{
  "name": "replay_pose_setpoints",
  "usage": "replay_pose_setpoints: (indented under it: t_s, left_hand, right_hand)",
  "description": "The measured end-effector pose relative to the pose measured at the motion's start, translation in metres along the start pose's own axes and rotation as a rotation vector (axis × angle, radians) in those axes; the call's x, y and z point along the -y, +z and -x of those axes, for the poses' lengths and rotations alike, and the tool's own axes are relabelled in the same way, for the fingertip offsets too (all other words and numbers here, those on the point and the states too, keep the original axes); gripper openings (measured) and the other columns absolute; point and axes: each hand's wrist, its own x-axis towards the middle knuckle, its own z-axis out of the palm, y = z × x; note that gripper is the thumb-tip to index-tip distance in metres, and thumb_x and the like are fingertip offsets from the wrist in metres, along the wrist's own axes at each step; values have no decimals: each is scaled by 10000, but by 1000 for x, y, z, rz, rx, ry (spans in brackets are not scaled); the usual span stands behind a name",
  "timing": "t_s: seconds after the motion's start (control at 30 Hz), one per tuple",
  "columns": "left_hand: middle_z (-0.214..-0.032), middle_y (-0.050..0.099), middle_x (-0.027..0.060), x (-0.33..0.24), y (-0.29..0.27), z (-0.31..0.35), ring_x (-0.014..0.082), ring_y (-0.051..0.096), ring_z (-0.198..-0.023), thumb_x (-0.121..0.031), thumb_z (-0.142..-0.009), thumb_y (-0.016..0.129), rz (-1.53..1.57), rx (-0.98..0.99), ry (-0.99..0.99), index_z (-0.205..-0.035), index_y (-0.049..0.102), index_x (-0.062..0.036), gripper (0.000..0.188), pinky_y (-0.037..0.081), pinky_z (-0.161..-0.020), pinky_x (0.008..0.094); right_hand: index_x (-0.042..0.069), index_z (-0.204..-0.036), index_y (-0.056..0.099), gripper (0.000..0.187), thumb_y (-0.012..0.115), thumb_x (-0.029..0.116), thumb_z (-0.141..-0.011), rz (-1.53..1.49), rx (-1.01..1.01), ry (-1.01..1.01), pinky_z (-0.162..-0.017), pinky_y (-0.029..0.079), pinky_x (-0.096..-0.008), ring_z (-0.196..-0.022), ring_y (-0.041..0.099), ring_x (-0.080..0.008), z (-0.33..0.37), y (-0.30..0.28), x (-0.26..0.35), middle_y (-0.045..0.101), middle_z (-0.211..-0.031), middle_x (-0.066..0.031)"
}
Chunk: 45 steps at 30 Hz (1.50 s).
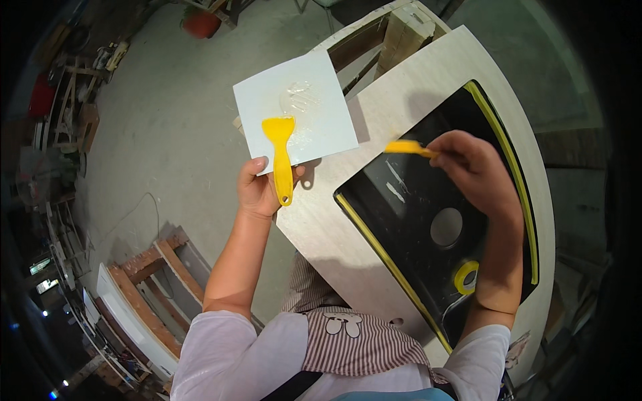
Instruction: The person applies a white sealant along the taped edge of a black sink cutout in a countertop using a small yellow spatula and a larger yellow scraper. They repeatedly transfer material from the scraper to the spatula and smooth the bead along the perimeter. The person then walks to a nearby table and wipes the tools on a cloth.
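Observation:
My left hand [256,192] is closed on the near edge of a square white board [261,93], held out over the floor and the panel's edge. Clear, glossy paste [299,100] is smeared on the board. A yellow plastic scraper [282,157] lies across it, its handle reaching past the near edge over my fingers. My right hand [476,167] grips a second yellow scraper [406,147], blade pointing left, above the far left edge of a black basin-like inset [418,214]. Yellow strips [381,257] line two of the inset's sides. Two whitish streaks [394,192] mark its surface.
The inset sits in a pale, curved-edge panel [321,230] on a wooden frame [404,40]. A yellow tape roll [459,279] lies in the inset near a round opening [447,227]. A wooden rack [144,267] stands on the floor at left; an orange-red container [200,25] is farther off.

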Motion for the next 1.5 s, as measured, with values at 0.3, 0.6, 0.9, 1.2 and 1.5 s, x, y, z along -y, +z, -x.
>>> replay_pose_setpoints:
  t_s: [0.3, 0.6, 0.9, 1.2, 1.5]
  left_hand:
    - [-1306, 513, 204, 2, 4, -1, 391, 558, -1147, -118, -743, 621, -7, -42, 11, -1375, 377, 0, 688, 527, -898, 555]
    - [-1294, 518, 191, 3, 6, -2, 385, 558, -1143, -111, -734, 616, -5, -42, 26, -1367, 389, -16, 679, 531, -886, 556]
    - [-1267, 529, 196, 3, 9, -2, 380, 573, -1112, -112, -719, 629, -46, -63, 31, -1355, 396, -10, 686, 555, -852, 536]
    - [-1258, 559, 159, 5, 16, -4, 330, 598, -1088, -132, -713, 650, -137, -83, 31, -1331, 447, -40, 657, 567, -840, 479]
    - [-1272, 522, 218, 6, 16, -4, 407, 573, -1101, -85, -701, 627, -15, -67, 39, -1365, 377, 8, 716, 556, -832, 564]
  right_hand:
    - [14, -836, 645, 115, 715, 97, -795, 279, -33, 51, -641, 478, -315, -685, 598, -211, -13, 24, -23, 606, -759, -91]
    - [38, -810, 652, 107, 727, 106, -774, 276, 17, 128, -649, 478, -326, -708, 599, -222, -22, 30, -21, 609, -771, -77]
    - [46, -803, 658, 101, 723, 118, -776, 412, -90, 115, -655, 487, -329, -718, 614, -231, -20, 25, -19, 623, -784, -79]
    - [46, -800, 661, 112, 737, 119, -763, 434, -36, 102, -654, 488, -340, -718, 613, -247, -24, 33, -11, 623, -776, -82]
    - [18, -918, 644, 125, 701, 56, -814, 236, -236, 20, -649, 501, -270, -728, 637, -161, -4, 10, 1, 629, -820, -78]
